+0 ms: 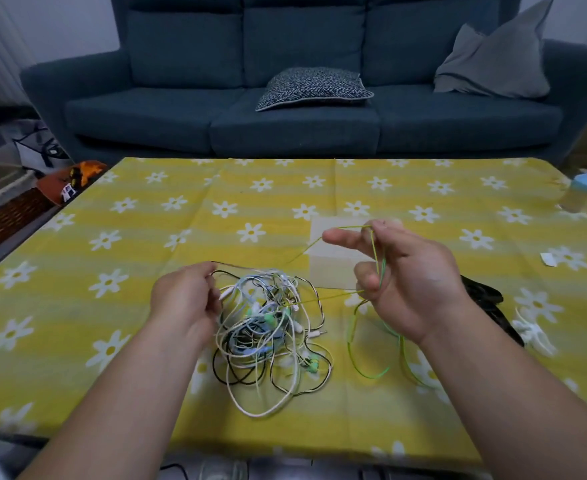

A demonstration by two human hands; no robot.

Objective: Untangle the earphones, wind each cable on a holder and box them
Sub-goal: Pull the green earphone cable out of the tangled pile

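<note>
1. Earphone tangle (pixel 271 327): a loose heap of white, black, pale-blue and green leads is seen lying on the yellow tablecloth (pixel 129 220).
2. One green cable (pixel 377 258) is drawn out to the right of the tangle. It is looped over the raised fingers of the right hand (pixel 410 282) and pinched there, and its slack trails on the cloth just beside the heap.
3. At the tangle's left edge a thin strand is pinched in the curled fingers of the left hand (pixel 184 303).
4. The leads are judged light, limp and easily snagged at plugs and buds. They are best taken on the cord close to a knot and eased, not tugged.
5. Beyond the tangle a beige card (pixel 330 268) is laid. Well to its right, white pieces (pixel 531 332), possibly holders, can be made out.
</note>
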